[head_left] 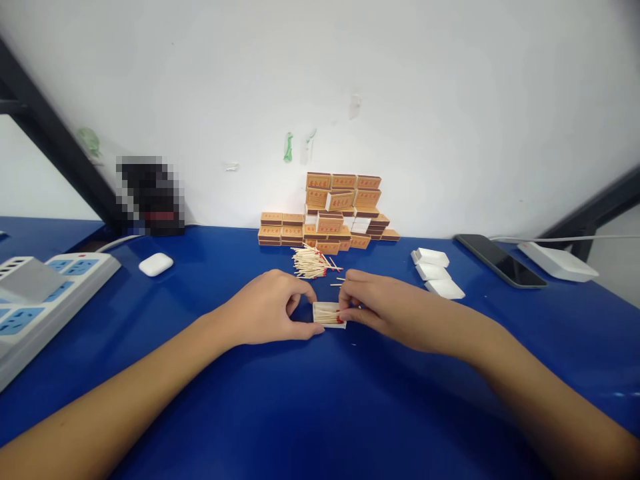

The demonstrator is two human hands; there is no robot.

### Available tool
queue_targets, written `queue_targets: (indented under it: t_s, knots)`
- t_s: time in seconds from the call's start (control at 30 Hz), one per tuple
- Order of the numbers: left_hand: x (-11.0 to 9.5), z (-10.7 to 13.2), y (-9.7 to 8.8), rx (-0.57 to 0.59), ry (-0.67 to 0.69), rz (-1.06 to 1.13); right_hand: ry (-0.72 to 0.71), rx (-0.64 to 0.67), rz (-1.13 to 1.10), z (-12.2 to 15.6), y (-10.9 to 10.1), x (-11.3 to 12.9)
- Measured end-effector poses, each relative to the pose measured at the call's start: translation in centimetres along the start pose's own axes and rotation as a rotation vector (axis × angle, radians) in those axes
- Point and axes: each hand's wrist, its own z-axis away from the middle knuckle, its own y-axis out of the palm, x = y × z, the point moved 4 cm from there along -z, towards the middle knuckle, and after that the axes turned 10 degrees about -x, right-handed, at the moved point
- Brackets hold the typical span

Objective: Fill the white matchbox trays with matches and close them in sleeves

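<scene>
A small white matchbox tray (327,313) lies on the blue table (320,400), partly filled with red-tipped matches. My left hand (273,307) is curled, thumb and fingers pinching the tray's left end. My right hand (377,301) rests at the tray's right end, its fingertips pinched on matches over the tray. Just behind the hands lies a loose pile of matches (313,262).
A stack of orange matchboxes (333,213) stands against the wall. Three white trays (436,272) lie to the right, then a black phone (500,261) and a white adapter (557,261). At left sit a white earbud case (156,264) and a power strip (45,293).
</scene>
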Motion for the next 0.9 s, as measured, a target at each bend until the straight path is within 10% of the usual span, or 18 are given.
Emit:
queue_targets:
  t_s: [0.4, 0.6, 0.9]
  knots:
    - [0.1, 0.0, 0.1, -0.012, 0.009, 0.005, -0.023, -0.146, 0.019, -1.0, 0.9, 1.0]
    - [0.0, 0.0, 0.1, -0.007, 0.008, 0.004, -0.011, -0.335, 0.086, -0.9, -1.9, -1.1]
    - [-0.1, 0.0, 0.1, -0.004, -0.014, 0.003, 0.006, -0.032, 0.029, -0.6, -1.5, -4.1]
